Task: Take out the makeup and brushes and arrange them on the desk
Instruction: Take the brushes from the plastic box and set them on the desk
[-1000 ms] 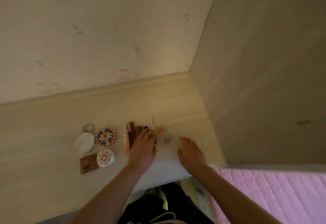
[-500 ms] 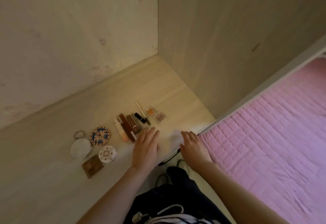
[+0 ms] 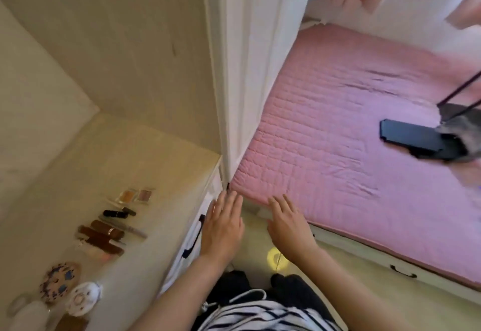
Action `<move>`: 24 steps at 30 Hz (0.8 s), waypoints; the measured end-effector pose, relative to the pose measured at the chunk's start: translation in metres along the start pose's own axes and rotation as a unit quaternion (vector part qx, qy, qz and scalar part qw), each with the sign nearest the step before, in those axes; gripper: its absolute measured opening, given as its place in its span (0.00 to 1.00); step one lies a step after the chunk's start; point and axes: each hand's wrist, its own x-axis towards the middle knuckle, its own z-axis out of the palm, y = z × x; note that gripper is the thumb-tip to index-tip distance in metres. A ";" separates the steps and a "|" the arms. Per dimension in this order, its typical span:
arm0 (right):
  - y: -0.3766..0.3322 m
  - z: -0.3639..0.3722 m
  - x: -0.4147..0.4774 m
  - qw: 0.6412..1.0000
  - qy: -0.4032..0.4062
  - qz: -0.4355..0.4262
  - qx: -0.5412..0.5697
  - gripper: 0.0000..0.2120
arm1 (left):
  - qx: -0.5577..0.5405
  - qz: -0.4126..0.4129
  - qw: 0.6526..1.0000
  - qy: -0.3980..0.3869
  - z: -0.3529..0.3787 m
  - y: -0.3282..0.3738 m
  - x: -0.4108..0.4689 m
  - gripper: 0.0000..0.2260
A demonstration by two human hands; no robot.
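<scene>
The makeup lies in a row on the pale wooden desk at the lower left: two small eyeshadow pots, a black lipstick, several brown and pink tubes, a round patterned compact, a white round compact and a round mirror. My left hand hovers past the desk's front edge, fingers straight, holding nothing. My right hand is beside it over the floor near the bed's corner, also flat and empty.
A pink quilted bed fills the right side, with a black flat object and a grey pouch on it. A white partition panel separates desk and bed. Desk drawers with black handles face my legs.
The view has swung right from the desk toward the bed. Both hands have left the desk top and now hover off its front edge, still empty.
</scene>
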 end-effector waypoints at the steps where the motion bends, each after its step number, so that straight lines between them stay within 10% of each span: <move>1: 0.013 -0.001 -0.009 1.000 0.005 0.019 0.002 0.28 | -0.004 0.021 1.000 -0.013 0.003 0.014 0.006 0.24; 13: 0.175 0.002 -0.147 0.978 0.062 0.200 0.019 0.26 | 0.008 0.232 0.968 -0.094 0.050 0.220 0.033 0.24; 24: 0.283 0.030 -0.306 0.878 0.119 0.439 0.152 0.27 | -0.007 0.439 0.885 -0.156 0.100 0.412 0.002 0.21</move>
